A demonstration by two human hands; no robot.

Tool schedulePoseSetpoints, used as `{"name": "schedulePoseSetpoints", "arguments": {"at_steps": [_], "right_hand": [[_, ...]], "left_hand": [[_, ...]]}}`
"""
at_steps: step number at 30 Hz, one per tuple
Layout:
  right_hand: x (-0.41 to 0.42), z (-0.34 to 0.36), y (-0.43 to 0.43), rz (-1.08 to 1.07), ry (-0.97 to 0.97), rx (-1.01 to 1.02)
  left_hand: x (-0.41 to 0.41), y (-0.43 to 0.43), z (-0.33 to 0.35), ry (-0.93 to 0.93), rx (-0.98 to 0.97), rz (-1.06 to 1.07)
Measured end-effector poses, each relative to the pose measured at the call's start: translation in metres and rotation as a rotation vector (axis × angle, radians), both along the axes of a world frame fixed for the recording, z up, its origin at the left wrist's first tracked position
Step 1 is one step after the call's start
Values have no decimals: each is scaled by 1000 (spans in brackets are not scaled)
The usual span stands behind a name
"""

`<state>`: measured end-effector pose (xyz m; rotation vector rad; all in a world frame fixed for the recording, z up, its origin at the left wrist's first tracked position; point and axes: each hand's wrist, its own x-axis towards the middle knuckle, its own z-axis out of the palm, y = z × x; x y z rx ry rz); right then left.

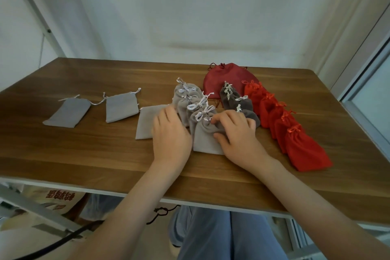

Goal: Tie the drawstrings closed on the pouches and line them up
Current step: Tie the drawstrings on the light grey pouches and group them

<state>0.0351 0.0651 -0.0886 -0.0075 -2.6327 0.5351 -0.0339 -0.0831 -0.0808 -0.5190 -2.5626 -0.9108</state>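
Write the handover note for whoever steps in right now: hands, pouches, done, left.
Left hand: rests palm down on a flat untied grey pouch.
Right hand: pinches the gathered neck of the front grey pouch; no bow shows on it.
Done: light grey row, dark grey row and red row lie tied on the table.
Left: tie the front grey pouch, then the one under the left hand, the middle flat pouch and the far-left flat pouch.
Large dark red pouch at the back: cannot tell if tied.
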Motion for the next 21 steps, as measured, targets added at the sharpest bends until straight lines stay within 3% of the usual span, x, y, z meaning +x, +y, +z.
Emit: {"name": "schedulePoseSetpoints", "arguments": {"at_steps": [3,8,16,18,21], "right_hand": [[5,2,-3,30,62,40],[9,9,-6,63,79,45],[11,13,-9,195,83,67],[10,18,-16,209,52,-143],[5,35,-37,206,-23,-739]], "left_hand": [[-8,-14,2,-105,-183,104],[-14,-29,1,-129,-387,57],[-12,-39,12,105,-276,155],[-5,-38,23,263,-218,141],[8,-32,37,480,-140,90]]}}
